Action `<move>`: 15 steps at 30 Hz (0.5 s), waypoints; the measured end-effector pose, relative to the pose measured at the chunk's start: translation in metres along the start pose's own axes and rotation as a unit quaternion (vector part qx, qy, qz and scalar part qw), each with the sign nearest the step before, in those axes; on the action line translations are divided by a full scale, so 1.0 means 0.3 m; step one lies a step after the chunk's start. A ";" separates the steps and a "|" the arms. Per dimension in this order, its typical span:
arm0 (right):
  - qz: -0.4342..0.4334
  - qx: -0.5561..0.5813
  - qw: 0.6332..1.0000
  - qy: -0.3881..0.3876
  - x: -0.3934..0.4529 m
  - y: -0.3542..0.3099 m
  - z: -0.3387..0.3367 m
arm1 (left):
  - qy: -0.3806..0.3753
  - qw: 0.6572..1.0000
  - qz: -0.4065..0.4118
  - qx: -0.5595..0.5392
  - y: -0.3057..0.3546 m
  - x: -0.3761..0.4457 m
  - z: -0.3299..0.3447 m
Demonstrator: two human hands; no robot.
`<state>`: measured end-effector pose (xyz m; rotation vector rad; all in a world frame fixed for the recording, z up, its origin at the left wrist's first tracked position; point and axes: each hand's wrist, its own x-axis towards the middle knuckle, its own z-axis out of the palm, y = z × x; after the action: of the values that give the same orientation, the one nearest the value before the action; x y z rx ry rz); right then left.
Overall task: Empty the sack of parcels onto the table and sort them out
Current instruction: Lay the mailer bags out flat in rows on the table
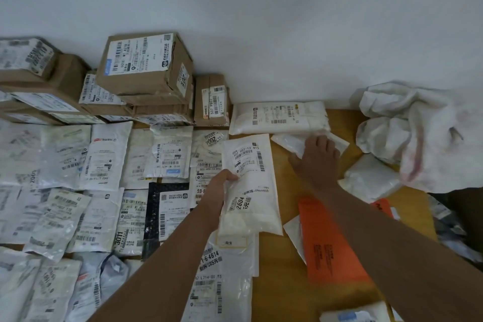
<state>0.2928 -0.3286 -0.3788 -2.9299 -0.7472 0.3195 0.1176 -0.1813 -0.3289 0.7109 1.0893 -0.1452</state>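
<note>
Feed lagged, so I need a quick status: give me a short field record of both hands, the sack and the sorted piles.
left hand: grips long white parcel, fingers curled on its left edge
right hand: rests on small clear parcel, grip unclear
sack: crumpled, far right of table
boxes: stacked far left by the wall
flat bags: in rows on the left
orange envelope: under right forearm
</note>
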 end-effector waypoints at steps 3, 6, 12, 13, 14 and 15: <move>0.076 -0.031 0.988 -0.133 -0.008 0.083 0.030 | 0.040 0.996 0.042 0.065 -0.008 -0.006 0.037; 0.040 -0.033 0.988 -0.148 0.038 0.092 0.041 | 0.041 0.996 0.057 0.051 0.032 0.008 0.110; -0.065 -0.123 0.988 -0.066 0.052 0.087 0.004 | 0.004 0.997 0.075 0.033 0.140 0.130 0.275; -0.069 -0.108 0.989 -0.070 0.047 0.089 -0.013 | 0.002 0.996 0.077 0.035 0.153 0.158 0.285; -0.065 -0.078 0.992 -0.074 0.039 0.091 -0.029 | -0.004 0.997 0.074 0.029 0.167 0.177 0.289; -0.054 -0.038 0.995 -0.076 0.028 0.102 -0.042 | -0.010 0.997 0.069 0.016 0.174 0.185 0.297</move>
<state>0.3168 -0.3518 -0.3726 -2.9466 -0.9551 0.5200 0.2349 -0.1811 -0.3283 0.8088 1.0176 -0.0511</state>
